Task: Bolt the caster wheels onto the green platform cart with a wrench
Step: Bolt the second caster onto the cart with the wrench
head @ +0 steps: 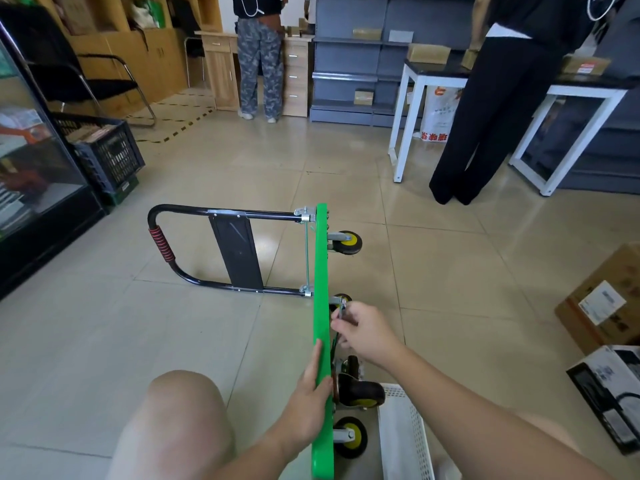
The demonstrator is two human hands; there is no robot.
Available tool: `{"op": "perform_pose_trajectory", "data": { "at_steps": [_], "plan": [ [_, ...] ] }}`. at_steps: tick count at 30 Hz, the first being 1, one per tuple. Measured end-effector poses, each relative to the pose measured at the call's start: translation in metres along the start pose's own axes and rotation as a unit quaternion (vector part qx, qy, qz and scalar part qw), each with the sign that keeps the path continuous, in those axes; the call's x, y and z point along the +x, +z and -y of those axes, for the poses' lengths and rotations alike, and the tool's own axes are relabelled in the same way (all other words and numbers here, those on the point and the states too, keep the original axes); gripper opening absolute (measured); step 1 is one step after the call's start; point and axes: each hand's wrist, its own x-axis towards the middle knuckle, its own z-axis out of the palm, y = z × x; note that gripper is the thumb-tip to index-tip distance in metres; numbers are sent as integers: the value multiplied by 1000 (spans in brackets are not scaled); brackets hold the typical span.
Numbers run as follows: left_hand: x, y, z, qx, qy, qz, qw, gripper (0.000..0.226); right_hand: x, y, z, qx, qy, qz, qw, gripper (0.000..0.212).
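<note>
The green platform cart (320, 271) stands on its side edge on the floor, its black handle (166, 244) folded out to the left. Black casters with yellow hubs stick out on the right: a far one (348, 242), one (343, 299) half hidden behind my right hand, a near one (362, 393) and the nearest (351, 437). My left hand (310, 403) grips the platform's upper edge near me. My right hand (363, 332) holds a small metal wrench (342, 311) against the mounting plate of the second caster.
A white perforated basket (403, 434) sits right of the near casters. Cardboard boxes (602, 299) lie at the right edge. Two people stand at the back, one by a white table (412, 112). A black crate (107, 154) and a glass cabinet stand at the left.
</note>
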Motion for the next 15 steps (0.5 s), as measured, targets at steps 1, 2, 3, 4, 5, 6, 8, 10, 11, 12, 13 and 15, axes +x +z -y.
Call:
{"op": "perform_pose_trajectory", "data": {
  "at_steps": [1, 2, 3, 4, 5, 6, 8, 10, 11, 12, 13, 15],
  "plan": [
    [0, 0, 1, 1, 2, 1, 1000, 64, 8, -1, 3, -11, 9, 4, 1000, 7],
    [0, -1, 1, -1, 5, 1, 1000, 64, 16, -2, 4, -20, 20, 7, 1000, 10],
    [0, 0, 2, -5, 8, -1, 1000, 63, 24, -2, 4, -29, 31, 7, 999, 13],
    [1, 0, 3, -8, 10, -3, 1000, 63, 32, -3, 2, -38, 40, 4, 998, 15],
    [1, 1, 5, -11, 10, -5, 1000, 63, 38, -2, 0, -42, 51, 2, 998, 16],
    [1, 2, 6, -14, 11, -7, 1000, 63, 44, -2, -3, -34, 65, 2, 997, 18],
    [2, 3, 7, -18, 9, -11, 1000, 63, 51, -1, -7, 10, 93, 11, 996, 19],
    [4, 4, 7, -31, 6, -16, 999, 63, 51, -2, -8, 59, 103, 21, 993, 15],
    [5, 5, 6, -40, 1, -19, 999, 63, 48, -4, -6, 76, 95, 16, 992, 12],
    [6, 6, 4, -48, -5, -22, 999, 63, 44, -8, -4, 91, 80, 0, 993, 9],
    [7, 8, 3, -53, -7, -28, 998, 64, 37, -13, -1, 108, 62, -27, 992, 6],
    [7, 13, 5, -55, -2, -44, 998, 65, 16, -23, 6, 154, 23, -93, 983, 3]
  ]
}}
